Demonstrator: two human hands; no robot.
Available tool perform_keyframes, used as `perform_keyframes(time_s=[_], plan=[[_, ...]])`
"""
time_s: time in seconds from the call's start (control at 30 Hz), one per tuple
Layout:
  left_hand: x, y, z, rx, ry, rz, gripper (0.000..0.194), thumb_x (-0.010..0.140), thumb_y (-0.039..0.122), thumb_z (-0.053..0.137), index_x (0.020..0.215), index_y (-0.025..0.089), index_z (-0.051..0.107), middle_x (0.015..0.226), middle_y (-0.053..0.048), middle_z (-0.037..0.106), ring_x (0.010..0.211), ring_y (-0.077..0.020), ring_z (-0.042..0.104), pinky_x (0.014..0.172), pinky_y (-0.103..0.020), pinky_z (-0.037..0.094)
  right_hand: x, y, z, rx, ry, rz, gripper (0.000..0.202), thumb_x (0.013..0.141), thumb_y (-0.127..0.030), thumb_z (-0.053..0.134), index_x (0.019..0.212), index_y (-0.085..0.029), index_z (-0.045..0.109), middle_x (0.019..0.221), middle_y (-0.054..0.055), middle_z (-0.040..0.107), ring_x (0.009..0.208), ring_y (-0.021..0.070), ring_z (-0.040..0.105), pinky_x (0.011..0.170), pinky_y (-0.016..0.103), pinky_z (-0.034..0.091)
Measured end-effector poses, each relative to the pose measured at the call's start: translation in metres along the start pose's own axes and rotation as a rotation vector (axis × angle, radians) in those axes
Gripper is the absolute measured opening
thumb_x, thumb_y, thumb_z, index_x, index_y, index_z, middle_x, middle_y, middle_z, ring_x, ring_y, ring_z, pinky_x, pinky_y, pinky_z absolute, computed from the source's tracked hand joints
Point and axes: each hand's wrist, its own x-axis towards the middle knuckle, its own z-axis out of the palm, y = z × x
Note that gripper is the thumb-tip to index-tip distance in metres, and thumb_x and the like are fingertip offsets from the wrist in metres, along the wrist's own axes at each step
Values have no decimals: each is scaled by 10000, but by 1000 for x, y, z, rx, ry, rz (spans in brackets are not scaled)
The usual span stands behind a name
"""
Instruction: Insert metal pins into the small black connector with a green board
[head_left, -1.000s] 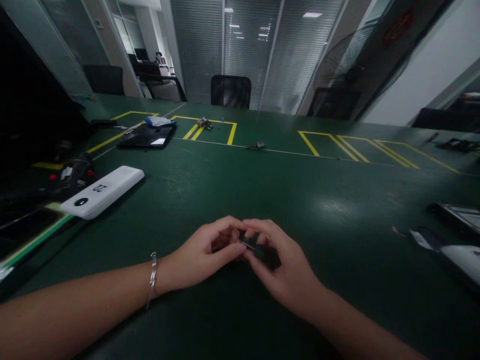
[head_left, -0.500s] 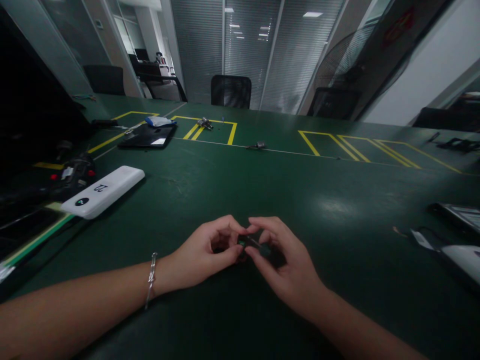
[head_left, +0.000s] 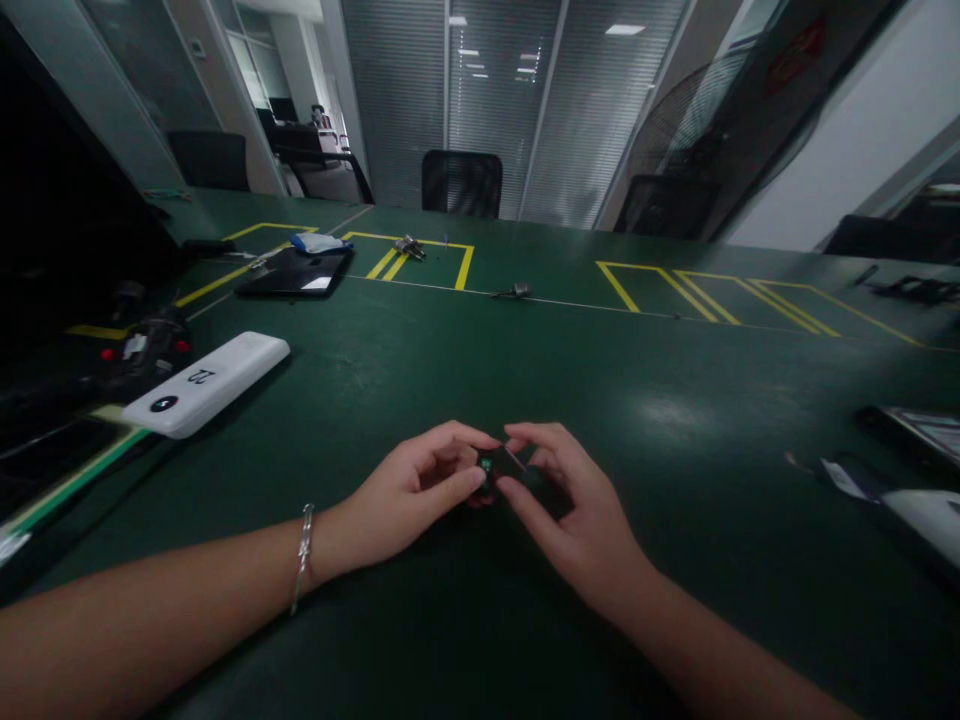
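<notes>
"Low on the green worktop [head_left: 465,370], about midway between its left and right sides, what do the hands have?"

"A small dark part [head_left: 487,466] with a bit of green on its face. It sits at the fingertips of the left hand [head_left: 427,480], thumb and fingers curled nearly closed on it. Just beside is the right hand [head_left: 577,515], thumb and forefinger parted, with a thin metal rod [head_left: 515,459] slanting between them (how firmly it's gripped I can't tell, as the fingers hide the rest)."

"Any writing to read?"

"One marking: the white power bank [head_left: 232,377], toward the worktop's left side, carries a black '22', plus a round dark display with a small light mark. Farther back, the flat black panel [head_left: 289,272] has a pale patch, too small to read."

"And room around them?"

"Bare green surface runs from the fingertips forward to a thin pale line, where a small grey cylinder [head_left: 519,290] with a shaft lies. Yellow tape outlines [head_left: 465,268] come beyond that, nearer the far edge; a black mesh chair [head_left: 461,183] stands past it. On the worktop's right side, well apart from the right hand, a white device [head_left: 926,515] runs out of view."
</notes>
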Motion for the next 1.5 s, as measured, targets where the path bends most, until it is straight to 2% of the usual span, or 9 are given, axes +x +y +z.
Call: perform_keyframes(time_s=[0.2, 0.33, 0.57, 0.7, 0.8, 0.9, 1.07, 1.5], plan=[[1, 1, -2, 93, 47, 4, 254, 873, 179, 600, 1125, 159, 581, 938, -34, 609, 817, -155, 562, 721, -279, 447, 4, -6, -5, -85, -36, -7, 180, 935, -181, 501, 1075, -216, 609, 941, 33, 599, 825, 159, 578, 692, 278, 466], [2, 2, -4, 105, 103, 18, 256, 895, 173, 563, 1151, 170, 582, 993, -46, 619, 888, -171, 579, 786, -297, 460, 5, -9, -5, -113, -44, -29, 169, 942, -170, 484, 997, -203, 641, 853, 22, 612, 759, 148, 582, 651, 266, 448], [-1, 3, -4, 267, 118, 112, 275, 931, 166, 511, 1182, 202, 618, 1131, -64, 598, 1052, -195, 576, 913, -315, 465, 5, -9, -3, -243, -97, -33, 175, 930, -184, 485, 948, -190, 659, 825, 36, 621, 747, 169, 588, 652, 288, 440], [-1, 0, -4, 181, 170, 49, 226, 929, 197, 529, 1146, 192, 593, 1059, -52, 638, 971, -183, 610, 836, -294, 507, 5, -10, -4, -310, -127, -34, 187, 929, -190, 480, 951, -204, 665, 840, 38, 631, 754, 175, 591, 643, 289, 444], [0, 1, -4, 230, 187, 32, 166, 922, 206, 537, 1053, 159, 627, 990, -56, 643, 889, -180, 619, 777, -288, 519, 5, -10, -4, -359, -140, -34, 190, 928, -197, 479, 958, -206, 666, 843, 39, 634, 754, 178, 584, 635, 291, 446], [1, 3, -4, 331, 198, 76, 188, 928, 186, 521, 1056, 155, 655, 1030, -72, 635, 926, -190, 616, 810, -302, 511, 4, -9, -2, -399, -142, -37, 197, 930, -202, 475, 960, -209, 669, 840, 41, 632, 752, 182, 575, 638, 297, 447], [0, 4, -5, 441, 159, 185, 215, 882, 160, 612, 1084, 191, 680, 1101, -70, 632, 1045, -202, 590, 935, -328, 471, 2, -8, -2, -400, -127, -42, 195, 927, -201, 483, 968, -209, 673, 843, 38, 637, 758, 182, 577, 653, 300, 452], [-1, 2, -8, 410, 118, 191, 220, 870, 153, 638, 1063, 230, 710, 1070, -52, 677, 1007, -199, 626, 902, -326, 506, 6, -9, -6, -318, -156, -79, 198, 932, -203, 483, 930, -221, 680, 789, 26, 640, 718, 169, 582, 635, 287, 449]])
